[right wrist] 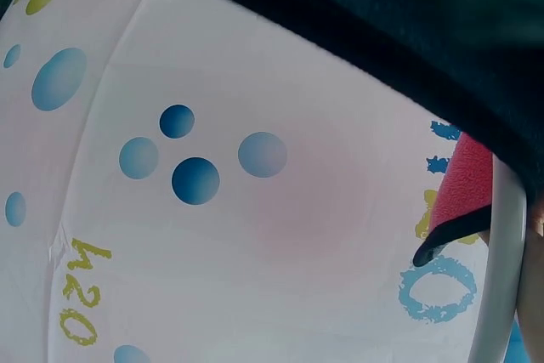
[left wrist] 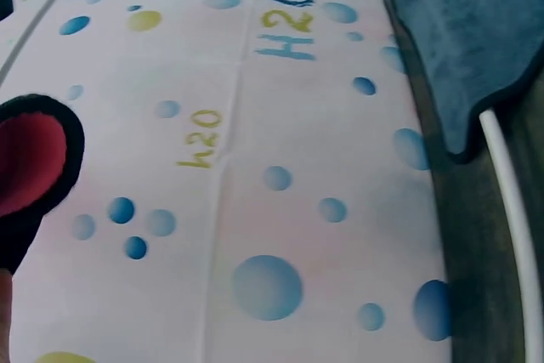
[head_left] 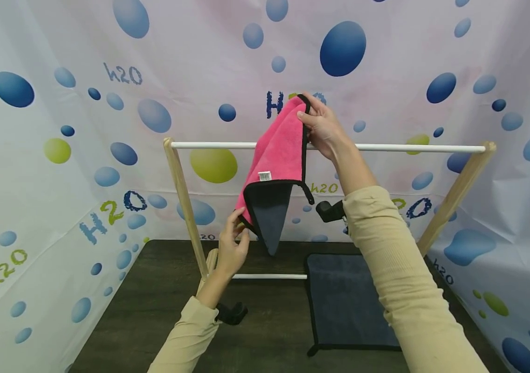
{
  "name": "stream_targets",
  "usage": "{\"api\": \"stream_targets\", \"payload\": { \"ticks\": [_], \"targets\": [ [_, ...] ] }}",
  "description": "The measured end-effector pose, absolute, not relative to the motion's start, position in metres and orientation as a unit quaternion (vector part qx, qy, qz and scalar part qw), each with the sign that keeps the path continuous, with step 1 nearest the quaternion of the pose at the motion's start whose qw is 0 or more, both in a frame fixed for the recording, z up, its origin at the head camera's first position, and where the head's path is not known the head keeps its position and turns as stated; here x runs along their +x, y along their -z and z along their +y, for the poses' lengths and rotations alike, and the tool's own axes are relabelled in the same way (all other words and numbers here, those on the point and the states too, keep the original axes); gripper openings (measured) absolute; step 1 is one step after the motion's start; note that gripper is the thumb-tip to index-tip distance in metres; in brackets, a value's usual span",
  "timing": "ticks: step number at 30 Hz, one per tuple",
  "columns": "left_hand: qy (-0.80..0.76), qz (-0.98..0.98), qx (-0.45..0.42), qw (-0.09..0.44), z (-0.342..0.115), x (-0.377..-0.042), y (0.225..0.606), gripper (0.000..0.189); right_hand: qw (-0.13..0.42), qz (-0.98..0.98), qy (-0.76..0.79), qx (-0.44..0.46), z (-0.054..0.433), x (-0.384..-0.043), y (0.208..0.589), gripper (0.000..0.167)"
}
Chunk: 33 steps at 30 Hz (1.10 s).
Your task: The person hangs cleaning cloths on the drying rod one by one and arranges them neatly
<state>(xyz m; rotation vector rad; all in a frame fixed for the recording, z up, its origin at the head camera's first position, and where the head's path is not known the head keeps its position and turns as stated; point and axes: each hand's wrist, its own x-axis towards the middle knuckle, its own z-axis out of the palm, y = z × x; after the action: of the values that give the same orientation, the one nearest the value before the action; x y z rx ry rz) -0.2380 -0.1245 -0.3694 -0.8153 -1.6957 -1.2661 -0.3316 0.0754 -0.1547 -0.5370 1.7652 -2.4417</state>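
Note:
A microfiber towel [head_left: 280, 150], pink on one face and dark grey on the other with black edging, hangs in front of the upper white rail. My right hand [head_left: 324, 127] pinches its top edge above the rail. Lower down, my left hand [head_left: 233, 248] pinches the left corner, where the grey face shows below the pink. A small white label is on the pink face. In the left wrist view a pink fold of the towel [left wrist: 32, 163] appears at the left edge. Its dark side fills the top of the right wrist view, beside the rail [right wrist: 503, 261].
A rack with wooden side legs [head_left: 182, 197] and white rails [head_left: 414, 148] stands on the dark wood table [head_left: 129, 305]. A grey cloth [head_left: 351, 305] with black edging lies flat at the right, over the lower rail. Behind hangs a bubble-print curtain [head_left: 190, 62].

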Motion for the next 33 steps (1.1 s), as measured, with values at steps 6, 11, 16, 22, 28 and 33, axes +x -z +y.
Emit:
{"api": "stream_targets", "payload": {
  "ticks": [6,11,16,22,28,33],
  "targets": [
    [0.551,-0.644,-0.308,0.433,-0.130,-0.245,0.360,0.039,0.043,0.570,0.801,-0.176,0.076,-0.331,0.155,0.061],
    [0.590,-0.632,-0.267,0.427,-0.132,-0.243,0.351,0.031,0.043,0.573,0.800,-0.175,0.076,-0.331,0.155,0.061],
    [0.581,-0.645,-0.229,0.441,-0.137,-0.243,0.346,0.020,0.045,0.570,0.801,-0.175,0.077,-0.330,0.155,0.060],
    [0.575,-0.648,-0.224,0.446,-0.141,-0.239,0.338,0.011,0.046,0.566,0.804,-0.176,0.076,-0.330,0.155,0.060],
    [0.589,-0.670,-0.218,0.396,-0.148,-0.240,0.336,0.031,0.049,0.559,0.808,-0.178,0.077,-0.330,0.155,0.061],
    [0.639,-0.662,-0.210,0.331,-0.150,-0.241,0.327,0.033,0.048,0.564,0.805,-0.180,0.078,-0.329,0.155,0.060]
  ]
}}
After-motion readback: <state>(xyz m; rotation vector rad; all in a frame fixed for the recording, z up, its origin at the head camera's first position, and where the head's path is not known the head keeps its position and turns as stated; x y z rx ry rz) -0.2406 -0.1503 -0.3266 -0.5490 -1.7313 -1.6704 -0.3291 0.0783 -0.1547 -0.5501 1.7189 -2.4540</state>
